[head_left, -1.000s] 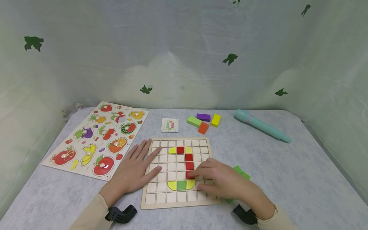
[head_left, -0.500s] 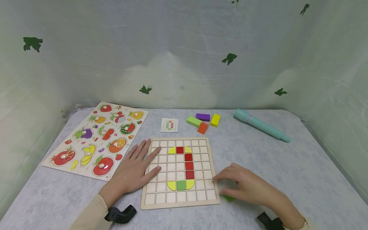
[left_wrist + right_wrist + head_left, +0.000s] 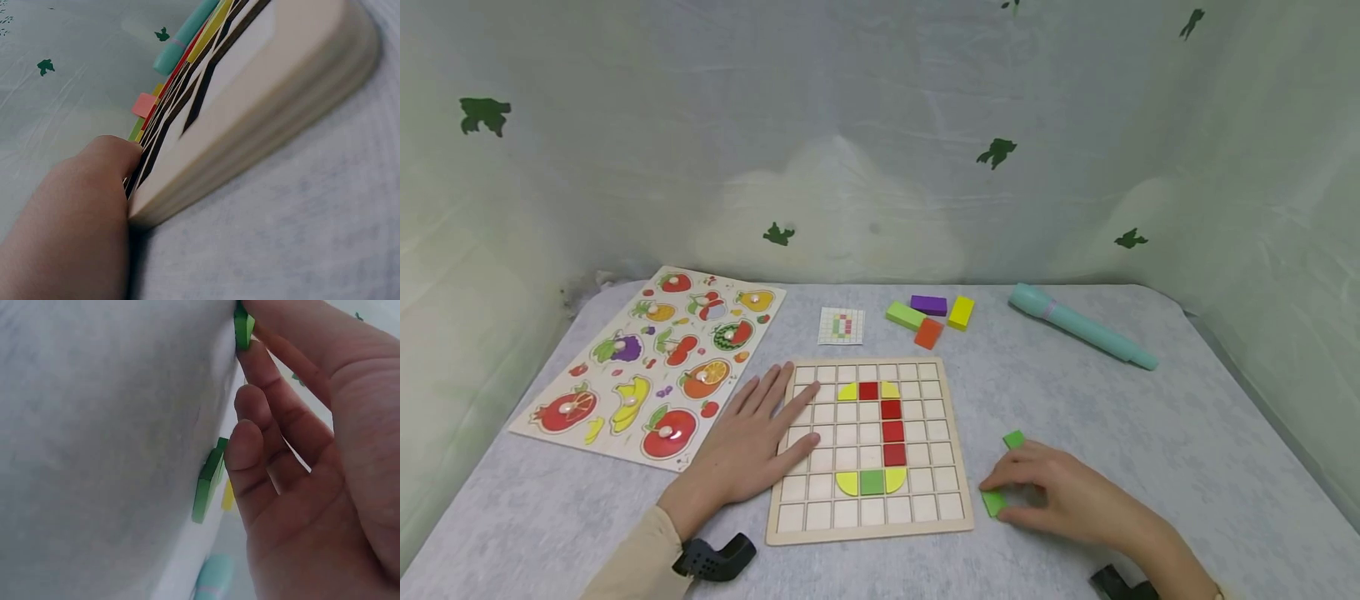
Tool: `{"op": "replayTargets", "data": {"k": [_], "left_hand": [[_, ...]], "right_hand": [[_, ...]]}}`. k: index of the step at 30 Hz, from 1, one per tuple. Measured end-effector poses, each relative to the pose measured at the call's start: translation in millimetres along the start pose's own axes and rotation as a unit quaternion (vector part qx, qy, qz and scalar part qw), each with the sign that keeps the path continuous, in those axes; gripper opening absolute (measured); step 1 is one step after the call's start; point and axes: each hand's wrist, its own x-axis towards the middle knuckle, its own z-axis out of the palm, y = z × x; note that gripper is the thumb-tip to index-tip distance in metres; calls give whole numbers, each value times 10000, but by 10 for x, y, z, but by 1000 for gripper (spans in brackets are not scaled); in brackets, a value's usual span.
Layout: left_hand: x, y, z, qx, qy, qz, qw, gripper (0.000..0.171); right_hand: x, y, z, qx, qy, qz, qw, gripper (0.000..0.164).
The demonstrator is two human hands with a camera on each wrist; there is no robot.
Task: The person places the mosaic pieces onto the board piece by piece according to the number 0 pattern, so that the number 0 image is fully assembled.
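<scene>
My left hand (image 3: 737, 442) lies with straight fingers spread over the left edge of the wooden grid board (image 3: 850, 536). On the board, red tiles (image 3: 892, 431), yellow rounded pieces (image 3: 847, 483) and a green tile (image 3: 872, 482) form part of a ring. To the right of the board, my right hand (image 3: 1067, 496) pinches a green square tile (image 3: 993, 503) near the table; in the right wrist view its thumb and fingertips meet at that tile (image 3: 244, 328). More green tile (image 3: 209, 481) lies beside the other fingers, partly hidden by the hand in the head view.
A fruit peg puzzle (image 3: 602, 442) lies to the left. Behind the board are a small pattern card (image 3: 841, 326) and purple (image 3: 928, 306), lime (image 3: 906, 315), orange (image 3: 928, 334) and yellow (image 3: 961, 312) blocks. A teal marker-shaped object (image 3: 1086, 327) lies at the back right.
My right hand has left the lowest red tile on the board and moved right to the green tiles, where it now pinches one. My left hand has stayed in place.
</scene>
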Motion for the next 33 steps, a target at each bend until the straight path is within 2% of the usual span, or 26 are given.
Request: {"op": "replayTargets", "data": {"k": [6,12,19,24,28,33], "left_hand": [[6,-5,16,-4,44,30,10000,77],[7,-1,16,-34,90,51,9999,76],[6,5,14,-37,5,18,10000,76],[-3,9,22,-36,126,83,9999,75],[-5,5,19,6,136,78,9999,75],[-10,2,9,24,207,101,9997,74]], "right_hand": [[140,-9,3,-251,288,-84,9992,24],[447,-117,13,-334,416,47,9986,24],[871,-308,63,-213,293,-90,9993,26],[1128,-416,141,-251,193,-302,9990,24],[1298,-517,209,-461,154,-458,9978,24],[1434,-673,311,-463,49,-366,9982,24]]}}
